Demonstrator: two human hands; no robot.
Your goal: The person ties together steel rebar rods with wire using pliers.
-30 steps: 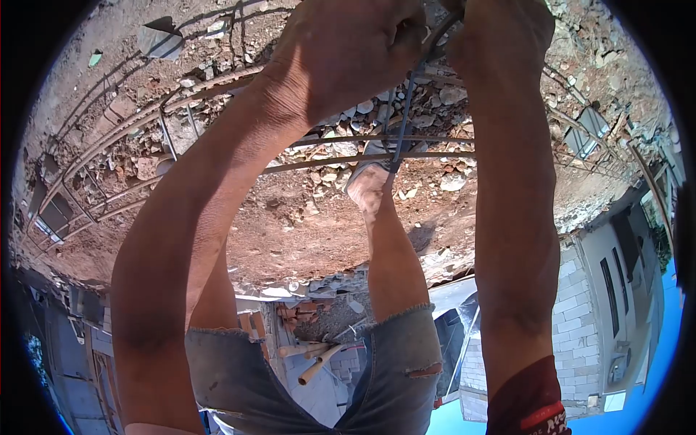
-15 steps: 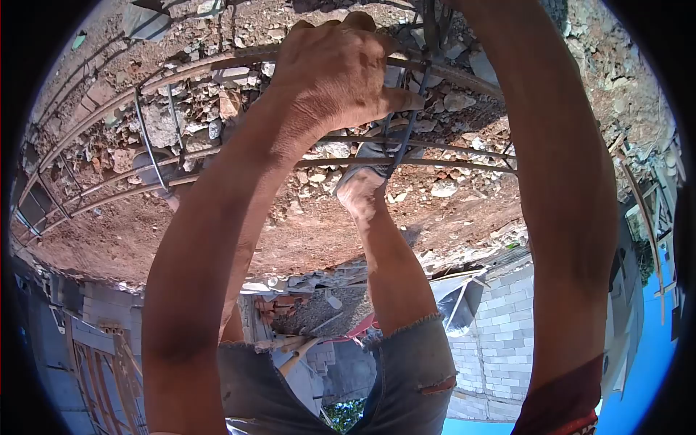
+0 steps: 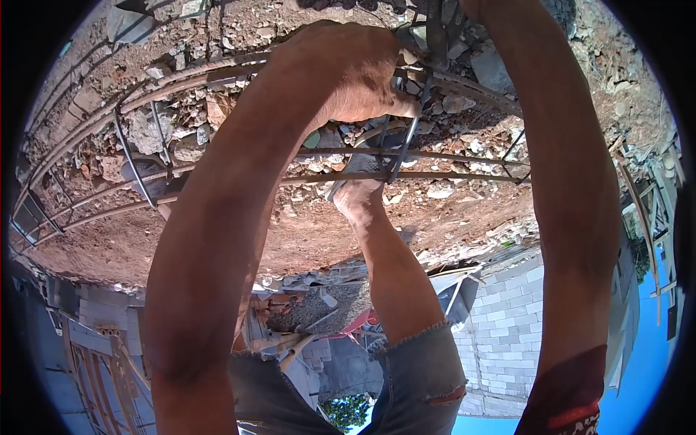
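Note:
My left hand (image 3: 355, 72) is closed around a thin dark steel stirrup (image 3: 407, 141) of a rebar cage. The stirrup loops down from my fingers to two long horizontal bars (image 3: 449, 175). Another thick rusty bar (image 3: 210, 71) of the cage runs just behind my knuckles. My right forearm (image 3: 558, 145), with a red sleeve at its lower end, reaches to the top edge of the picture, where the hand is cut off. The view is upside down, looking back between my legs. My foot in a sandal (image 3: 359, 185) stands by the lower bars.
More stirrups (image 3: 130, 159) stand along the cage to the left. The ground is red earth with loose stones and rubble (image 3: 435, 217). Grey block walls (image 3: 500, 326), scrap timber (image 3: 297, 348) and blue sky show behind my denim shorts (image 3: 413, 391).
The view has tilted, so both arms sit higher in the picture. My right hand, seen gripping the steel a second ago, has passed out of the top. My left hand keeps its hold.

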